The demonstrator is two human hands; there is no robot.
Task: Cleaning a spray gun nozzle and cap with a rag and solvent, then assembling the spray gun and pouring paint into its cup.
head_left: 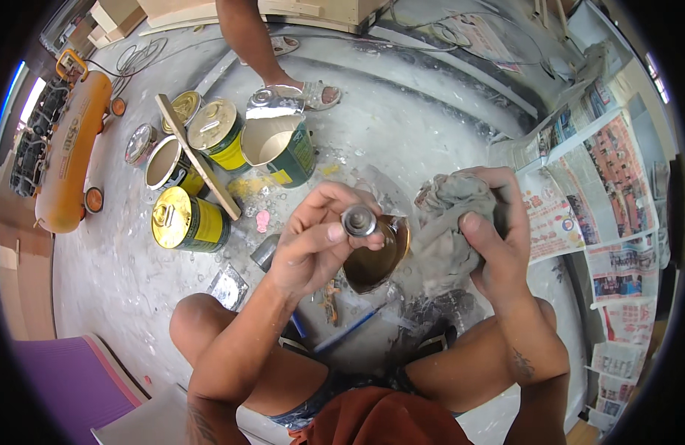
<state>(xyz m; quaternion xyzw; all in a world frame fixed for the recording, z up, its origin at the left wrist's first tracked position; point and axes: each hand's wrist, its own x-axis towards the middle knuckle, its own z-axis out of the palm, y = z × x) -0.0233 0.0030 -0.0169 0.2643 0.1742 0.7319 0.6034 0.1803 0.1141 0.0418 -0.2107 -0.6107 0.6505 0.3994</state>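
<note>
Between the thumb and fingers of my left hand [313, 241] is a small round metal part [359, 221], its hollow end facing up. My right hand [505, 230] is closed on a crumpled grey rag [450, 233], thumb pressed on top. Under and between both hands stands a container with brownish liquid [373, 267], partly covered by my left fingers. Clear plastic [387, 189] shows at its far side. A grey metal cylinder [265, 252] lies just left of my left wrist, partly hidden behind it.
Several paint cans [190, 222] stand at the left, a wooden stick [198, 159] across them. Farther left is an orange air compressor [75, 148]. A person's sandalled foot [313, 93] is beyond the cans. Newspaper sheets [609, 178] hang at the right. A blue pen-like stick [350, 326] lies between my legs.
</note>
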